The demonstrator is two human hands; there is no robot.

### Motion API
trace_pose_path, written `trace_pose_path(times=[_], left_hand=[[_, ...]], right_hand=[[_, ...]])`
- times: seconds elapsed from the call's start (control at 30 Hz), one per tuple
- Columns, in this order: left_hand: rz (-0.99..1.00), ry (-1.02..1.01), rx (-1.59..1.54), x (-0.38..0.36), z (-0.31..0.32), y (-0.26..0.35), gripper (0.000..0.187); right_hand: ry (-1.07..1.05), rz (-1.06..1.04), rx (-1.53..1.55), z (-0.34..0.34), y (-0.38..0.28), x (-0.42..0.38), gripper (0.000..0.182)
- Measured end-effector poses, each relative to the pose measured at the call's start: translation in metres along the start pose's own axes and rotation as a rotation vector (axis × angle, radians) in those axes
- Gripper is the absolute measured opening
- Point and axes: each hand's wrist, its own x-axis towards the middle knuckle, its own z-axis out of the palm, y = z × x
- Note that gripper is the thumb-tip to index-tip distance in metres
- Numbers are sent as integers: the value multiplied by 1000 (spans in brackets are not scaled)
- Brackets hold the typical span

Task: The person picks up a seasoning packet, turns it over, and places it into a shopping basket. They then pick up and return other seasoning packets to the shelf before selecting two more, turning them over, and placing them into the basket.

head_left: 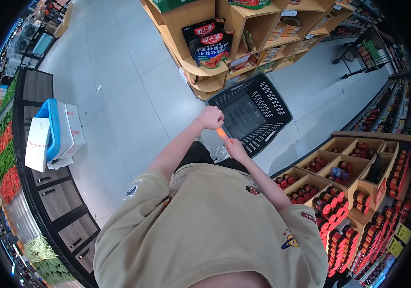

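My left hand (210, 117) is wrapped round the upper end of an orange handle (222, 132). Lower on the same handle, my right hand (235, 149) is closed as well. Just beyond both hands lies a black plastic shopping basket (278, 114) with slotted walls, its floor visible. The handle runs at its near side; how it joins the basket is hidden by my hands. The basket's far edge is close to a wooden display shelf (205, 71).
Black food pouches (212, 50) stand on the shelf's rounded end. To the right are wooden bins of red-lidded jars (330, 204) and a parked cart (366, 53). On the left, a white foam box (71, 129) sits beside a vegetable counter (57, 192). Pale floor tiles (124, 96) run between.
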Motion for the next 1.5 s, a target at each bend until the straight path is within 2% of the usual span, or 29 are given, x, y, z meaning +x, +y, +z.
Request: trace_pose_path(times=[0.17,0.23,0.73,0.83,0.97,1.13,1.2,1.23,1.33,1.5], left_hand=[[8,-7,35,-12,1,-2,12],[5,-10,38,-17,1,-1,12],[-48,-29,25,-56,14,7,13],[-44,-7,7,-66,16,7,14],[-15,8,-47,-89,22,6,13],[-2,-13,-55,-126,22,0,14],[-7,-38,-8,-143,27,-4,16],[-8,-44,-18,-152,31,-5,16],[-5,-10,29,-163,34,-3,17],[-80,4,16,-192,45,6,18]], right_hand=[[-42,10,35,9,-3,-6,47],[-23,3,-33,11,-2,-7,53],[-27,-4,-139,35,8,-32,54],[4,-7,-134,43,6,-42,49],[28,-20,-234,58,22,-46,48],[51,-43,-200,96,29,-61,46],[123,-132,-326,113,38,-63,47],[66,-72,-295,116,35,-68,47],[69,-36,-246,130,42,-76,47],[26,-104,-338,137,55,-88,48]])
